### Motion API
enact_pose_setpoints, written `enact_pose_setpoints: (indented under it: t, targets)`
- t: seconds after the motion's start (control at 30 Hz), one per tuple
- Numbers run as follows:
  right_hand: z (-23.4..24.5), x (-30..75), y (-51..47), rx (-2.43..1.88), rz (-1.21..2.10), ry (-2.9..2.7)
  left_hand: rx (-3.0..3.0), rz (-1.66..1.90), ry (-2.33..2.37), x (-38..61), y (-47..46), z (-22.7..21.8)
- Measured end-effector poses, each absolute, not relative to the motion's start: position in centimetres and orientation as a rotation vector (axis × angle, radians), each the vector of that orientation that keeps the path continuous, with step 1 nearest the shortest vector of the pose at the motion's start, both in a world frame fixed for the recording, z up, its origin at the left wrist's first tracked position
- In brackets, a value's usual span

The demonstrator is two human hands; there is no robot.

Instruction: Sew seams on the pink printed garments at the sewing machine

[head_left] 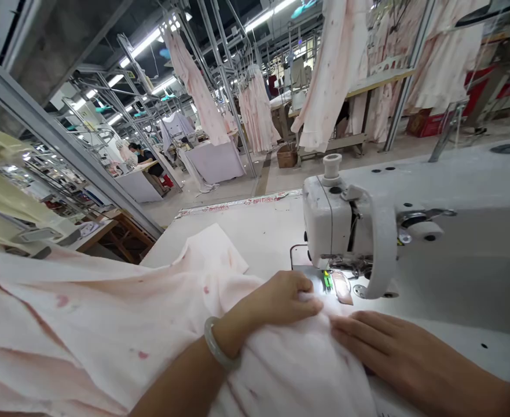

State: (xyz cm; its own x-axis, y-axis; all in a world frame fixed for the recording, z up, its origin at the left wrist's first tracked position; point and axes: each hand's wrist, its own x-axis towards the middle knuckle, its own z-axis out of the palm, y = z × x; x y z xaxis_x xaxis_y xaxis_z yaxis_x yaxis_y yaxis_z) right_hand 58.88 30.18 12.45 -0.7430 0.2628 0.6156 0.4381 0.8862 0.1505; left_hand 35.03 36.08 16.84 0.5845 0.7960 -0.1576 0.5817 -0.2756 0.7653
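My left hand (276,301) clenches the pink floral fabric (120,324) just 6 o'clock of the presser foot (326,281), right hand (389,347) flat, open-palmed on it at 4 o'clock; I'd say seam barely begun.

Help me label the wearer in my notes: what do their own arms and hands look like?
No sleeves or gloves show on either arm. The left hand has a pale, translucent, smooth round bangle on its wrist. The right hand shows no ring, watch or band.
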Motion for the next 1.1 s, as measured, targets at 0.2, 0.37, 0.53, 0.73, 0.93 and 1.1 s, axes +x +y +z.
enact_pose_setpoints:
  t: [0.2, 0.37, 0.53, 0.73, 0.93, 1.1]
  targets:
    - [12.9, 58.8, 30.4, -0.418, -0.372, -2.415, 1.921, 0.311, 1.137, 35.1, 36.3, 16.4]
    - [12.2, 59.5, 30.7, -0.443, -0.378, -2.452, 2.065, 0.404, 1.103, 35.8, 36.4, 15.7]
    - [11.4, 59.8, 30.7, -0.5, -0.392, -2.434, 2.093, 0.414, 1.132, 36.1, 36.3, 15.8]
    - [11.8, 59.2, 31.0, -0.62, -0.391, -2.426, 2.125, 0.372, 1.15, 36.1, 36.1, 15.8]
    - [12.2, 59.4, 31.3, -0.643, -0.346, -2.5, 2.095, 0.363, 1.278, 36.8, 35.4, 16.3]
    - [12.2, 59.4, 31.3, -0.63, -0.304, -2.49, 2.116, 0.253, 1.403, 37.7, 35.1, 16.3]
